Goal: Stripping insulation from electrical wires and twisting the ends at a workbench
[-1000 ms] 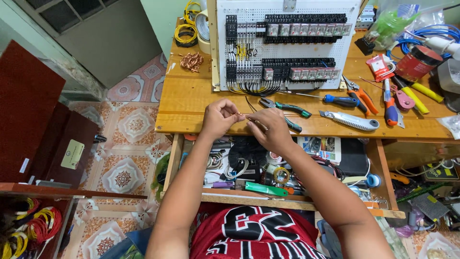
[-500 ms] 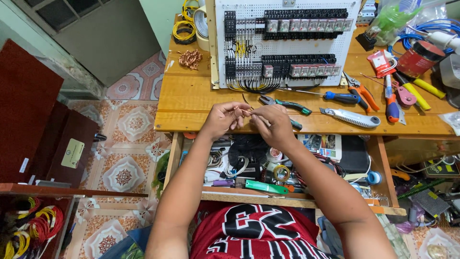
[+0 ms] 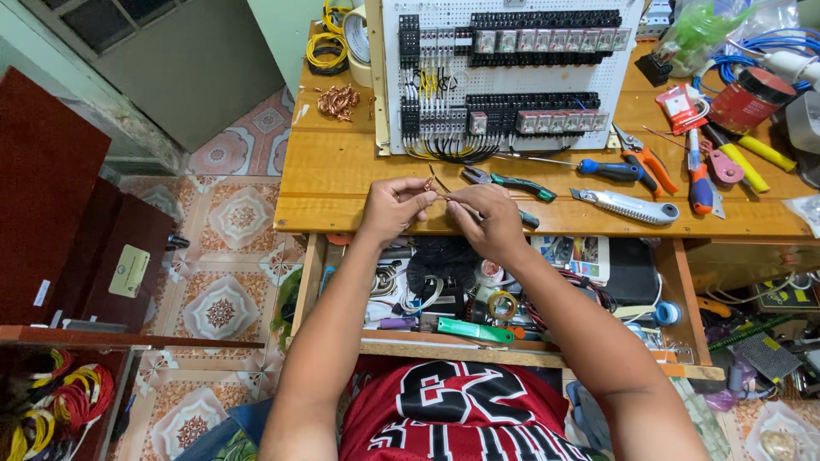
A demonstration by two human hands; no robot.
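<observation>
Head view looks down on a long wooden table (image 3: 342, 171) with a white perforated panel (image 3: 512, 77) lying at its far side, carrying rows of black terminal blocks and clear relays, a fan of black and yellow leads spilling from its near edge. Left of the table, on the patterned tile floor (image 3: 239, 213), a dark red cabinet (image 3: 51, 196) bears a small pale green rectangular label (image 3: 129, 271) on its slanted face. Under the table's front edge an open drawer (image 3: 512, 299) is crowded with tape rolls, cables, a green-handled tool and a flat printed package with coloured pictures (image 3: 574, 253) at its right. On the right of the table top lie a red cylindrical can (image 3: 751, 99), a small red-and-white packet (image 3: 681, 104), a grey utility knife (image 3: 628, 207), orange-handled cutters (image 3: 642, 159), a blue-handled screwdriver (image 3: 611, 169) and dark green pliers (image 3: 508, 181). At the far left corner sit coils of yellow wire (image 3: 325, 43) and a heap of copper scraps (image 3: 339, 101). Just above the near edge, the left hand (image 3: 395, 207) and the right hand (image 3: 485, 220) meet, each with its grip closed, thumb and fingertips pinching a thin copper wire (image 3: 434, 189) stretched between them, one end curled into a small loop above the left fingers.
</observation>
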